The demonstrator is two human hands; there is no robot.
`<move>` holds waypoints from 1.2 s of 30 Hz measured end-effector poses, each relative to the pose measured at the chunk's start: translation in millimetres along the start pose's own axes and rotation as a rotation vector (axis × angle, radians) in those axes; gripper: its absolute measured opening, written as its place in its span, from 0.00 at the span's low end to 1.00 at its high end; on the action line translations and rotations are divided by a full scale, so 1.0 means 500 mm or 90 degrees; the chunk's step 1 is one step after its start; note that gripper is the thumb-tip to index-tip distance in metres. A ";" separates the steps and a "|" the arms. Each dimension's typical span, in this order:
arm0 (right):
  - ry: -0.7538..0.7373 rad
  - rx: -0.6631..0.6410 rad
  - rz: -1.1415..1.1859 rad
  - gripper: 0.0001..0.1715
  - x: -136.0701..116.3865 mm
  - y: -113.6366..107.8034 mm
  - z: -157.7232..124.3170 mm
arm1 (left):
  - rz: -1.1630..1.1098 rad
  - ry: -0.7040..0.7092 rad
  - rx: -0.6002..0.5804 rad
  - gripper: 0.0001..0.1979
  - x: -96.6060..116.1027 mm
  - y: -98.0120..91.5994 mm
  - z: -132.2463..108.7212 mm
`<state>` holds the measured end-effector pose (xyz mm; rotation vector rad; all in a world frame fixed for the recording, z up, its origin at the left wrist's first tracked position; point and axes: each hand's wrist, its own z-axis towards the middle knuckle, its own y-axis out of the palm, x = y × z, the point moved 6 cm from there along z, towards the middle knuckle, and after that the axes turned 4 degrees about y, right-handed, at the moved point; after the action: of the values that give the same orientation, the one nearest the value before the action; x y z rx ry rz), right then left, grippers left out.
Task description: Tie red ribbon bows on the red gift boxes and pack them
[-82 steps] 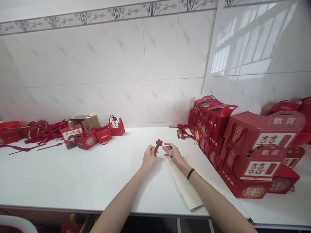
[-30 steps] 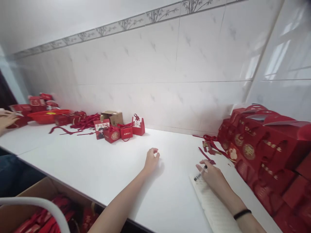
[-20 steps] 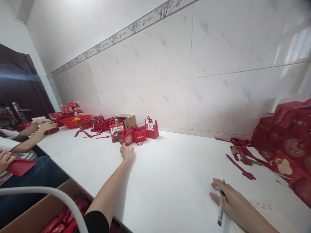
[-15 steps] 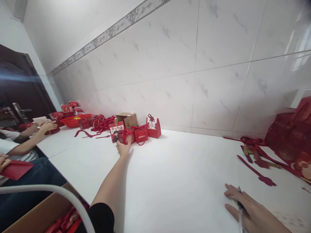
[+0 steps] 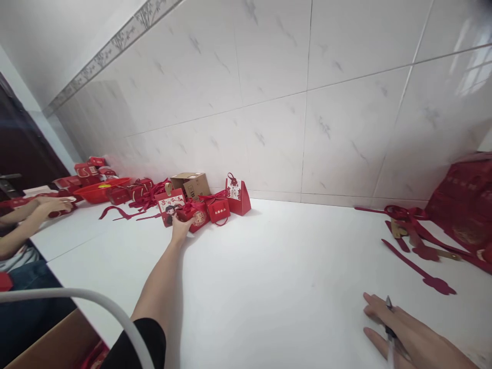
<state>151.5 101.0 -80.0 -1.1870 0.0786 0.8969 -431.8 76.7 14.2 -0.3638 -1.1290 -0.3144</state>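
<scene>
My left hand (image 5: 180,227) is stretched far out to the left and its fingers touch a small red gift box with a gold emblem (image 5: 196,216) in a cluster of little red boxes. The fingers curl at the box's near edge; whether they grip it is unclear. My right hand (image 5: 400,333) lies flat on the white table (image 5: 277,277) at the lower right, with a pen (image 5: 390,323) held between its fingers. A flat red paper strip with a flower end (image 5: 423,274) lies beyond the right hand.
A brown carton (image 5: 191,183), a peaked red box (image 5: 237,195), loose red ribbons (image 5: 126,210) and a red basket (image 5: 102,190) line the wall at left. Another person's hands (image 5: 49,206) work at far left. Large red bags (image 5: 465,200) stand at right. A cardboard box (image 5: 57,343) sits below.
The red strip has left my hands and lies on the table. My left arm has reached leftward to the small boxes while the view swung left. The right hand stays with the pen.
</scene>
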 end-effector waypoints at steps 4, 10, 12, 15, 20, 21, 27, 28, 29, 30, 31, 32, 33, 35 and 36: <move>-0.009 -0.022 -0.052 0.17 -0.029 -0.004 0.011 | -0.007 -0.023 -0.033 0.38 0.031 -0.015 -0.044; -0.026 -0.105 -0.086 0.16 -0.072 -0.021 0.027 | -0.055 -0.045 -0.180 0.32 0.099 -0.064 -0.190; -0.038 -0.127 -0.089 0.14 -0.089 -0.029 0.031 | -0.086 -0.056 -0.288 0.31 0.124 -0.075 -0.268; -0.061 -0.137 -0.122 0.12 -0.116 -0.044 0.033 | -0.119 -0.092 -0.505 0.27 0.162 -0.082 -0.407; -0.080 -0.109 -0.184 0.17 -0.169 -0.071 0.023 | -0.150 -0.075 -0.721 0.27 0.241 -0.089 -0.592; -0.083 -0.108 -0.195 0.18 -0.180 -0.076 0.019 | -0.156 -0.080 -0.749 0.27 0.254 -0.087 -0.616; -0.006 -0.060 -0.194 0.30 -0.235 -0.133 0.003 | -0.151 -0.106 -0.841 0.24 0.282 -0.066 -0.660; 0.030 -0.043 -0.147 0.30 -0.244 -0.148 0.003 | -0.131 -0.091 -0.760 0.23 0.276 -0.069 -0.641; 0.059 -0.033 -0.090 0.28 -0.255 -0.161 0.003 | -0.108 -0.076 -0.654 0.21 0.270 -0.077 -0.618; 0.077 -0.035 -0.032 0.25 -0.270 -0.169 0.003 | -0.086 -0.064 -0.543 0.19 0.263 -0.090 -0.597; 0.081 -0.048 0.019 0.21 -0.288 -0.172 0.004 | -0.069 -0.057 -0.448 0.17 0.258 -0.104 -0.583; 0.072 -0.070 0.056 0.17 -0.308 -0.170 0.005 | -0.057 -0.054 -0.389 0.16 0.255 -0.115 -0.578; 0.061 -0.093 0.086 0.14 -0.327 -0.165 0.007 | -0.050 -0.056 -0.369 0.16 0.255 -0.121 -0.580; 0.062 -0.137 0.162 0.18 -0.356 -0.146 0.010 | -0.043 -0.067 -0.389 0.21 0.264 -0.122 -0.599; 0.070 -0.154 0.201 0.21 -0.365 -0.133 0.011 | -0.037 -0.075 -0.414 0.23 0.272 -0.120 -0.612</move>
<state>70.5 -2.5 63.3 -1.4765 0.2579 1.1395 -153.8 -118.7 29.7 -0.9317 -1.1335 -0.7219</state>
